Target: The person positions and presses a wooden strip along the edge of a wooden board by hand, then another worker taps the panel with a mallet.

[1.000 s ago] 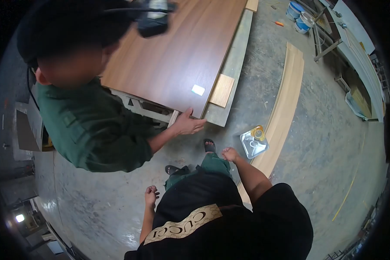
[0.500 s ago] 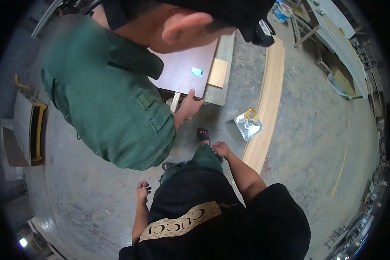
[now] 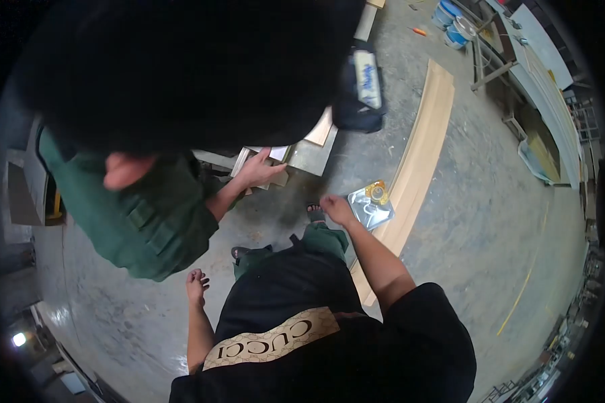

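My left hand point(image 3: 196, 287) hangs low at my left side, its fingers loosely bent and apart, touching nothing. In front of my right thigh is my right hand point(image 3: 336, 209), fingers curled in; whatever they may hold is hidden. In view it lies just left of a shiny square metal tin point(image 3: 371, 213) with a roll of amber tape point(image 3: 378, 193) on top. A co-worker in a green jacket point(image 3: 138, 228) leans close on the left. That person's hand point(image 3: 259, 169) touches the edge of a stack of boards point(image 3: 309, 158), mostly hidden behind a dark cap point(image 3: 202, 67).
Long pale wooden planks point(image 3: 420, 161) lie on the concrete floor to the right, beside the tin. Blue and white buckets point(image 3: 460, 32) and a metal-framed workbench point(image 3: 491, 60) stand at the back right. A cart with a yellow edge point(image 3: 52, 201) is at the left.
The co-worker's head has come closer and now covers much of the upper left and the dark panel. My right hand has moved forward, and my left hand has swung slightly outward.
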`<state>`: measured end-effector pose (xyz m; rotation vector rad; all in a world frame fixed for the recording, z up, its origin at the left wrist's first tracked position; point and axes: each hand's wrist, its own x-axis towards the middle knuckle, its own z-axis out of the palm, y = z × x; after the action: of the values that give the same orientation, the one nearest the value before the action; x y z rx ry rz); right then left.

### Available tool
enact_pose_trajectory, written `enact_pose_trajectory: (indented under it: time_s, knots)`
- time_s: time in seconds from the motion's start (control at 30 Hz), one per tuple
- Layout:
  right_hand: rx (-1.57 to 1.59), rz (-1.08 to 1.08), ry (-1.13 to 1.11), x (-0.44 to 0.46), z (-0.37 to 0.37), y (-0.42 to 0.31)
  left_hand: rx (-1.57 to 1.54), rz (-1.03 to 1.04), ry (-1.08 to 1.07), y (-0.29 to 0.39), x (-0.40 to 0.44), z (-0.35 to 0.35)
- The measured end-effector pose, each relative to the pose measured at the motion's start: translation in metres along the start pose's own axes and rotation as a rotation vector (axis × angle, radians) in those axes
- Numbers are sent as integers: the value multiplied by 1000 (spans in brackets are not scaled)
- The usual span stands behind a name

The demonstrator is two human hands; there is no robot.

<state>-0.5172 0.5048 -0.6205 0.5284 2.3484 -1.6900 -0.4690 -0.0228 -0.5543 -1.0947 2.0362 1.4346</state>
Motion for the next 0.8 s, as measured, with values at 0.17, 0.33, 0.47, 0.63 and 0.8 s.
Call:
enact_pose_trajectory:
  time_s: [0.17, 0.33, 0.47, 0.63, 0.8]
  knots:
    - [-271, -209, 24, 96, -59, -55, 196, -32, -57, -36, -43, 54]
    - [-443, -361, -133, 129, -67, -141, 151, -63, -111, -42, -65, 52]
    - [-611, -300, -253, 158, -53, -157, 205, -64, -6, 4, -97, 71]
    - [-791, -259, -344, 180, -42, -155, 225, -28, 19, 29, -115, 97]
    - [-865, -350, -351, 189, -38, -155, 226, -92, -13, 25, -123, 112]
